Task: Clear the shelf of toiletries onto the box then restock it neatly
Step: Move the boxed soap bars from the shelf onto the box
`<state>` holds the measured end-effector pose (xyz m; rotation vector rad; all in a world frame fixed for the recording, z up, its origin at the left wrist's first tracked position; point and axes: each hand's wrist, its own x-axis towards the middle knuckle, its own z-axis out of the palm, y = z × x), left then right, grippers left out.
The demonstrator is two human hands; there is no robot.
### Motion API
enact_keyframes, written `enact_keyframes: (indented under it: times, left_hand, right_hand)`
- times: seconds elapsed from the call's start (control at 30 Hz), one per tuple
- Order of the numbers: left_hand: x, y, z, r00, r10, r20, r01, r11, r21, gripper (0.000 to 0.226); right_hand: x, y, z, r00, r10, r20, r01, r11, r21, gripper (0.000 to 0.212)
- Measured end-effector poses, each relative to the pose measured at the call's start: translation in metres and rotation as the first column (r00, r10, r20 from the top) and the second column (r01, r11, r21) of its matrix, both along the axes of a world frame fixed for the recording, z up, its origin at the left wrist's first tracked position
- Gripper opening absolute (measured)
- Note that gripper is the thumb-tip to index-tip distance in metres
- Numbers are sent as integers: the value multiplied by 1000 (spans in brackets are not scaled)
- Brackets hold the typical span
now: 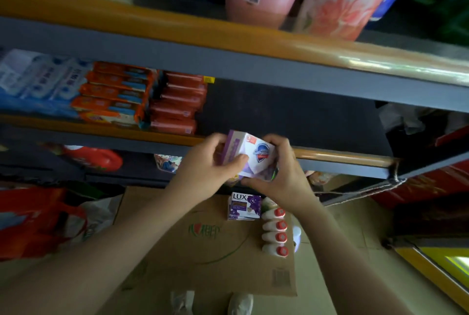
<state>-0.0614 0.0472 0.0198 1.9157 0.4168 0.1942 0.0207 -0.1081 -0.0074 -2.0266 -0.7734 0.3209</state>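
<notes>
- Purple-white soap boxes (250,156) clasped between left hand (215,162) and right hand (279,170).
- Square the stack (edges flush), then seat it far back on the bare shelf (291,111).

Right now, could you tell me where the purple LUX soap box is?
In the head view, the LUX soap box lies on the cardboard box, just below the right hand and left of the white bottles.

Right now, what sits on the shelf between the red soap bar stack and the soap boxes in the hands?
Nothing: in the head view the dark shelf is bare from the red soap bar stack across to the soap boxes gripped by the left hand and right hand.
</notes>
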Motion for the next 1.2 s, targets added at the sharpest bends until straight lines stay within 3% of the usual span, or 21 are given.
enact_keyframes:
  times: [0.13, 0.2, 0.33, 0.4, 0.47, 0.57, 0.67, 0.77, 0.87, 0.97, 1.1, 1.2]
  left_hand:
    - [-18, 10, 3, 991, -111, 68, 127, 944, -305, 35]
    - [-26, 13, 2, 965, -239, 110, 263, 883, -390, 41]
    - [-28, 15, -8, 925, -378, 23, 368, 884, -288, 46]
    - [-27, 12, -11, 930, -366, -25, 354, 912, -206, 46]
    - [-25, 4, -12, 953, -303, -14, 291, 927, -238, 43]
    - [-23, -12, -12, 980, -198, -11, 173, 880, -441, 30]
    - [-22, -25, -17, 978, -188, -91, 86, 759, -645, 21]
    - [-22, -36, -25, 958, -214, -191, 1, 668, -744, 30]
    - [-22, -48, -31, 934, -279, -225, 2, 633, -774, 37]
    - [-23, -57, -35, 919, -288, -270, -19, 650, -759, 38]
    - [-23, -63, -50, 905, -158, -395, -161, 733, -661, 32]
    - [-28, -63, -75, 887, -94, -452, -160, 856, -491, 27]
  right_hand:
    - [-12, -17, 17, 954, -70, -292, 107, 988, 115, 80]
    - [-17, -27, 21, 908, -52, -416, 112, 986, 122, 68]
    - [-29, -39, 27, 956, -62, -287, 67, 998, 8, 38]
    - [-33, -43, 30, 966, -107, -236, 114, 993, 15, 36]
    - [-36, -47, 33, 973, -134, -189, 138, 990, 10, 35]
    - [-44, -51, 44, 975, -171, -145, 176, 984, 28, 38]
    - [-51, -57, 59, 981, -122, -150, 140, 983, 116, 41]
    - [-53, -67, 64, 976, -61, -211, 84, 991, 100, 45]
    - [-48, -76, 62, 916, -102, -387, 141, 987, 72, 35]
    - [-40, -84, 50, 853, -215, -476, 231, 973, -25, 30]
    - [-35, -90, 22, 671, -264, -692, 266, 958, -108, 18]
    - [-33, -97, -15, 736, -300, -607, 160, 948, -275, 19]
